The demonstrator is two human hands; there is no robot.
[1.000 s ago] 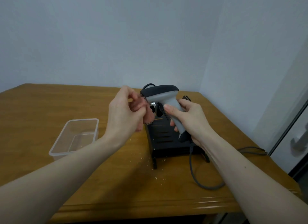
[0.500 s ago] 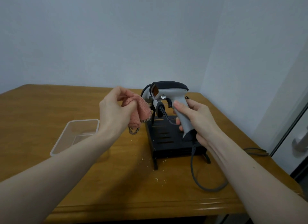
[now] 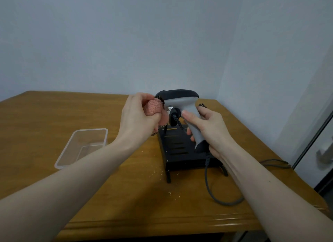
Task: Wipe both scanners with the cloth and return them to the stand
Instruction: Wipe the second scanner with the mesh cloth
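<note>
- The grey pistol-shaped handheld scanner with a black top cap (image 3: 182, 104) was held above the table, in front of the black slotted metal stand (image 3: 180, 149); its handle ran down and to the right, its head lay level with the nose pointing left.
- The right hand (image 3: 207, 128) grasped that handle, thumb across the front and fingers wrapped behind it.
- The bunched pink mesh cloth (image 3: 156, 109) was pressed against the scanner's nose, directly left of it.
- The left hand (image 3: 138, 117) clutched the cloth, fingers curled round it; this hand was the one nearer the nose, so the wiping stroke probably fell to it, running along the head's long axis.
- A grey cable (image 3: 209, 184) hung from the handle's base and looped over the wooden table (image 3: 36, 133).
- A second scanner seemed to sit behind the first, mostly hidden.
- A clear rectangular plastic tub (image 3: 63, 162) stood well apart to the left, with pale crumbs (image 3: 169, 193) scattered near the stand.
</note>
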